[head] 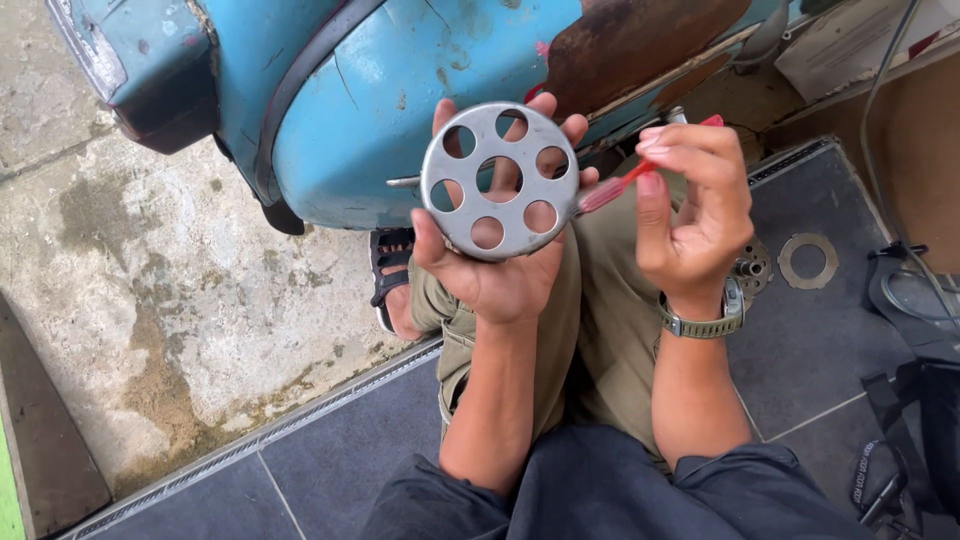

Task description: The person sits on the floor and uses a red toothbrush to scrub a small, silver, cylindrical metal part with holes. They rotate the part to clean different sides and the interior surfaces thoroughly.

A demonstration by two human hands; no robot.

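Dark sleeves (600, 490) lead up to the left hand (490, 270) cradling a round perforated metal plate (500, 180) loosely on its fingertips, while the right hand (695, 215) pinches a red-handled tool (612, 188) at its rim, so a hard pry could flip it onto the tiles (340, 440).

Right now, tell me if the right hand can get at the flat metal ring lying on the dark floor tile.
Probably yes: the ring lies uncovered just beyond the right hand, but that hand's grip is occupied by a red-handled tool.
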